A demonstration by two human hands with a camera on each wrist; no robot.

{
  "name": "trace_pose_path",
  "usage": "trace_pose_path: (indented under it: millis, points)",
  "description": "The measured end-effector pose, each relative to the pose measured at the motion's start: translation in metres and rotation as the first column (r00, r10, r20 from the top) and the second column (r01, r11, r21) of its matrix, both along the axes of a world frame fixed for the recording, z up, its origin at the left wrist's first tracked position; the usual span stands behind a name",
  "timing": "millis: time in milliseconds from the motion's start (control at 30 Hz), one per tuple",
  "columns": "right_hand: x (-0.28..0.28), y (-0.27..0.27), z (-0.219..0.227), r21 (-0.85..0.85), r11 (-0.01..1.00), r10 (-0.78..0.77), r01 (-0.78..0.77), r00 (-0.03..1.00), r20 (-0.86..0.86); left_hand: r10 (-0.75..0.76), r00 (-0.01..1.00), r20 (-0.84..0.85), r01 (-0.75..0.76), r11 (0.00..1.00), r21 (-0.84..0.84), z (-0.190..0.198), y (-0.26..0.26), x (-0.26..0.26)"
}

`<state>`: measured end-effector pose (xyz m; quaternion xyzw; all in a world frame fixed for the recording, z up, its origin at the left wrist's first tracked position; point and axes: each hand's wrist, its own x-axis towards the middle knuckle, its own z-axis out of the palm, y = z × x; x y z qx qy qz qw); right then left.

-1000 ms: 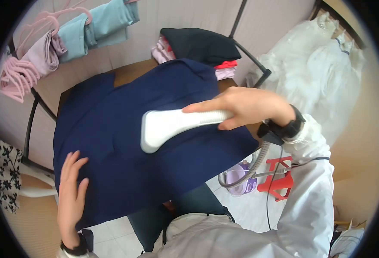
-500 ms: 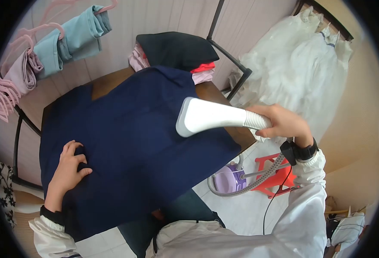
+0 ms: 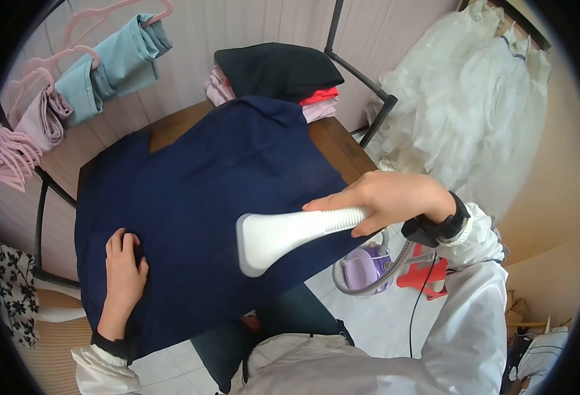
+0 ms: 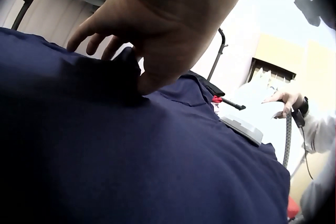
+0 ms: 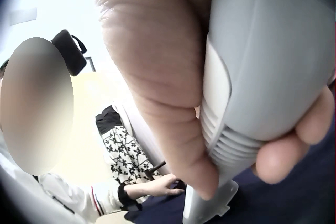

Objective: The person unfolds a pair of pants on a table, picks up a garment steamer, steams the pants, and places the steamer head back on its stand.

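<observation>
A navy garment being steamed on a wooden table

The navy garment [image 3: 211,197] is spread over the wooden table [image 3: 339,148] at the centre of the frame. The white steamer head [image 3: 283,234] is held over the garment's lower right edge, its ribbed handle clasped by the curled fingers of the right hand [image 3: 388,201]. The left hand [image 3: 124,276] is laid on the cloth at the lower left, fingers bent and pinching a fold. A stack of folded clothes [image 3: 277,76] is seen at the top centre, and a purple steamer base [image 3: 367,268] on the floor at the lower right.

Head view looks down from above; both close wrist views share the navy garment [image 3: 204,191].
</observation>
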<state>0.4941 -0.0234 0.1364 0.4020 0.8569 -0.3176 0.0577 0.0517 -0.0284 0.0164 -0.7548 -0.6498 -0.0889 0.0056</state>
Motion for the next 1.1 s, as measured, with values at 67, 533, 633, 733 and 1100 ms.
trace_pose_path:
  millis: [67,533,633,733,1100]
  points:
    - [0.017,0.004,-0.002,-0.022,0.998,-0.059,0.060,0.998,0.011,-0.019,0.996,0.092,0.020,1.000,-0.011,-0.001,0.000,-0.003]
    - [0.075,-0.034,0.043,0.095,0.715,-0.680,0.692,0.659,0.320,0.172,0.981,-0.088,-0.191,0.926,-0.326,0.006,0.025,-0.119]
    - [0.047,-0.032,0.050,0.141,0.751,-0.654,0.645,0.701,0.283,0.329,0.927,-0.180,-0.372,0.867,-0.331,0.005,0.024,-0.132]
    - [0.023,-0.020,0.049,0.203,0.906,-0.410,0.371,0.888,0.207,0.335,0.932,-0.138,-0.362,0.875,-0.321,-0.005,0.025,-0.146]
    - [-0.177,0.033,0.033,0.172,0.931,0.320,-0.321,0.947,0.033,0.318,0.895,0.312,-0.236,0.932,-0.274,-0.005,0.027,-0.185]
